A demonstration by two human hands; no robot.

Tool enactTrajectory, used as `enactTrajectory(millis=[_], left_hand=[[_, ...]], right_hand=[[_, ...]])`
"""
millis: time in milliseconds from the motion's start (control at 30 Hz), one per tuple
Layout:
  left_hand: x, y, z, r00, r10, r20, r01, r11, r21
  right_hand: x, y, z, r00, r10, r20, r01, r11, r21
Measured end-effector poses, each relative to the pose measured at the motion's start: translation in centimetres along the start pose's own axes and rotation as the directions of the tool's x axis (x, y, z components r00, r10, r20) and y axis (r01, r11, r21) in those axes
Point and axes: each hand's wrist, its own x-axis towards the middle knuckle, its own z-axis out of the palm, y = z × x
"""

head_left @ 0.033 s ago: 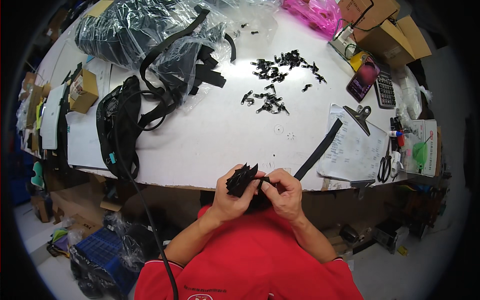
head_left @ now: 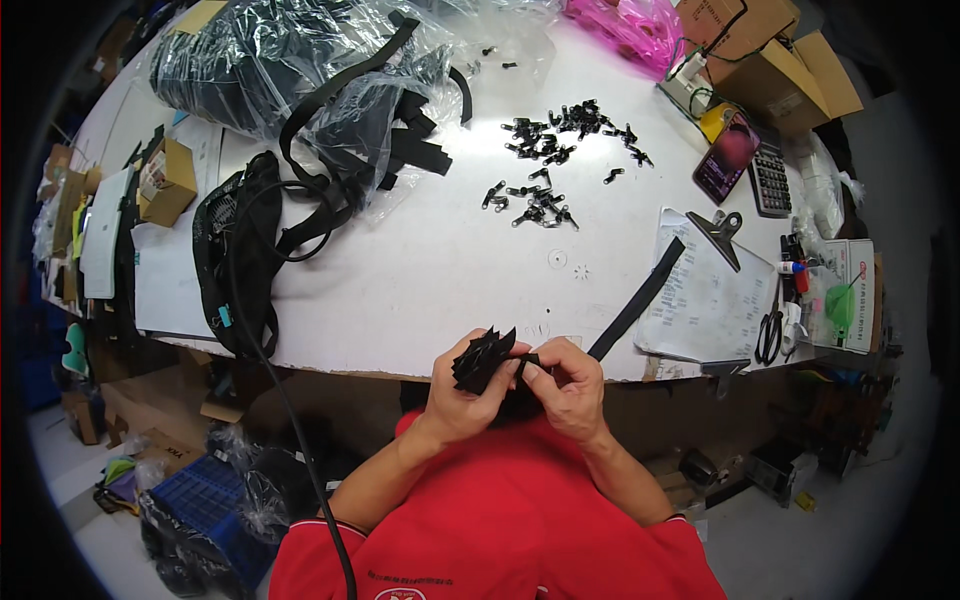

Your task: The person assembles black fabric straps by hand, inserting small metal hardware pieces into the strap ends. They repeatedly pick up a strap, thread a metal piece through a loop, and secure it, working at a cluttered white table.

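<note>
Close to the table's front edge, my left hand [head_left: 458, 398] is wrapped round a bundle of black zipper tapes [head_left: 482, 360], its pointed ends sticking up. Beside it, my right hand [head_left: 570, 392] pinches a small black end at the bundle's right side; the fingertips hide whether a slider is there. A flat black zipper tape [head_left: 640, 300] runs from behind my right hand up toward the clipboard. Farther back on the white table [head_left: 420, 270] lie loose black zipper sliders [head_left: 545, 205] in two groups, with one slider [head_left: 613, 175] a little apart.
A black bag [head_left: 240, 240] and a plastic-wrapped black roll [head_left: 260, 70] lie at left. A cable [head_left: 285, 400] hangs over the front edge. On the right are a clipboard [head_left: 715, 285], scissors [head_left: 769, 335], a phone [head_left: 726, 160], a calculator [head_left: 770, 180] and cardboard boxes [head_left: 780, 80].
</note>
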Motion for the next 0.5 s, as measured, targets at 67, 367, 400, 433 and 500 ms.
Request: enactTrajectory(millis=[67,367,400,433,500], left_hand=[[0.0,0.1,0.1,1.000,0.003,-0.002,-0.003,1.000,0.017],[-0.2,0.0,0.3,1.000,-0.009,-0.011,0.009,1.000,-0.022],[-0.2,0.0,0.4,1.000,-0.015,-0.022,0.014,1.000,-0.028],[-0.3,-0.1,0.4,0.999,-0.020,-0.033,0.019,0.999,-0.035],[-0.2,-0.2,0.4,0.999,-0.026,-0.040,0.025,0.999,-0.039]], right_hand=[[0.0,-0.6,0.3,1.000,0.008,-0.015,-0.008,1.000,0.006],[-0.2,-0.9,0.4,0.999,0.036,-0.036,-0.036,0.999,-0.011],[-0.3,-0.5,0.3,0.998,0.043,-0.040,-0.043,0.999,-0.001],[-0.3,-0.2,0.3,0.998,0.050,-0.044,-0.050,0.999,0.009],[-0.2,-0.7,0.7,0.995,0.091,-0.049,-0.088,0.994,0.070]])
